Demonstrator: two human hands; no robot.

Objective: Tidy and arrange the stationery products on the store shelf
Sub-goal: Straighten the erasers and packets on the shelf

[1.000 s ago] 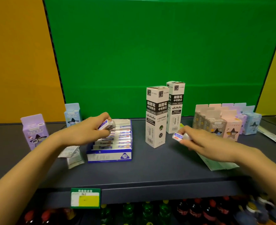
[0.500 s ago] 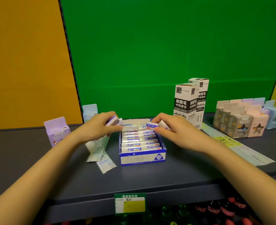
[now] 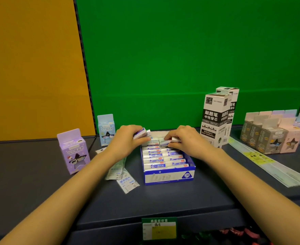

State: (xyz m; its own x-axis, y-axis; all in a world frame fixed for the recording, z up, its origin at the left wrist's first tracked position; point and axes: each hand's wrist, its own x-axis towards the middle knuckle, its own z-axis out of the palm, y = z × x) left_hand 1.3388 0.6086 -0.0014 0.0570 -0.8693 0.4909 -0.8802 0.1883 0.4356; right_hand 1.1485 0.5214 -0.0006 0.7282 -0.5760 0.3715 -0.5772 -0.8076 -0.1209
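Note:
A blue and white display box (image 3: 168, 177) of wrapped erasers stands on the dark shelf (image 3: 163, 200), holding two columns of erasers (image 3: 163, 159). My left hand (image 3: 126, 140) hovers over the box's back left corner and grips one eraser (image 3: 141, 132) in its fingers. My right hand (image 3: 186, 138) is at the back right of the box, pinching another eraser (image 3: 174, 139) low against the back row.
Flat paper packets (image 3: 118, 169) lie left of the box. A purple carton (image 3: 73, 151) and a light blue carton (image 3: 106, 129) stand at the left. Two tall white refill boxes (image 3: 216, 119) stand at the right, then several small cartons (image 3: 272, 135) and long clear packets (image 3: 269, 165).
My right hand carried its eraser leftward from beside the tall refill boxes to the back of the eraser box and lowered it. My left hand kept its eraser near the box's back left.

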